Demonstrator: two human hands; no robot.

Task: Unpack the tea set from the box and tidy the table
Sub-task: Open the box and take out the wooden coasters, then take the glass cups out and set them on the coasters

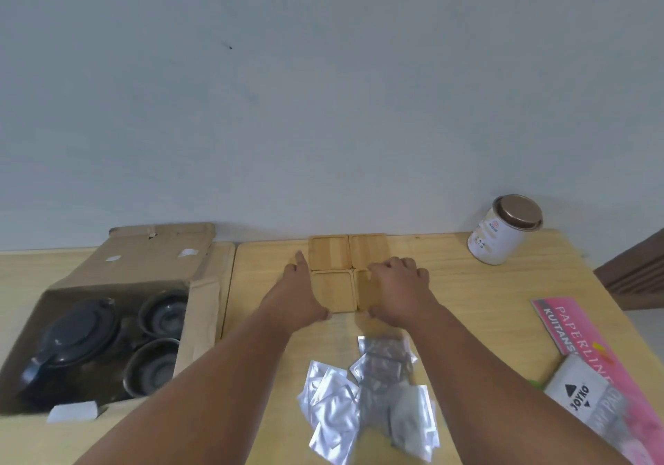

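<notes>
The open cardboard box [118,306] sits well to the left of the fingers, and holds a dark teapot [77,339] with its lid on and two dark cups [162,312], one behind the other. A white tin [503,231] with a brown lid stands upright, far off to the right of the fingers. Both bare forearms reach forward over the wooden table [485,292] to four square wooden coasters [330,252] laid edge to edge in a two-by-two block. The left hand [300,290] lies flat along the block's left side, fingers stretched out and loosely spread, thumb at the near-left coaster's front edge. The right hand [399,285] rests palm down on the near-right coaster, fingers curled over it, gripping nothing. Silver foil sachets [337,407] lie heaped beneath the wrists, nearer the person than the fingertips. A pink booklet [575,335] lies to the right
</notes>
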